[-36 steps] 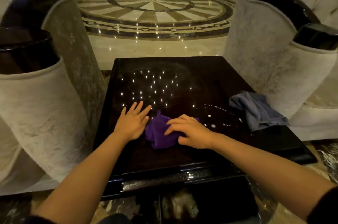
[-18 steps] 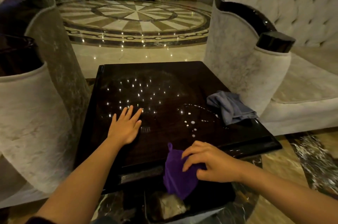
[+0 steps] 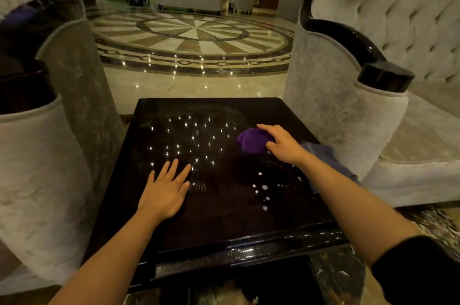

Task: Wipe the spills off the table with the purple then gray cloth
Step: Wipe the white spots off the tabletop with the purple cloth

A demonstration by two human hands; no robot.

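Going left to right across the table [image 3: 174, 235]: left hand [image 3: 165, 191] lies flat on the near left part, fingers loosely spread, same spot as a moment ago. The right hand [image 3: 283, 146] just swung the purple cloth [image 3: 251, 141] from the table's near edge out to its far right side, fingers bunched over it, so I'd guess it's lining up another pass. White spill drops [image 3: 264, 187], about eight, remain nearer than the cloth. One gray cloth [image 3: 323, 152] waits at the right edge, partly behind the forearm.
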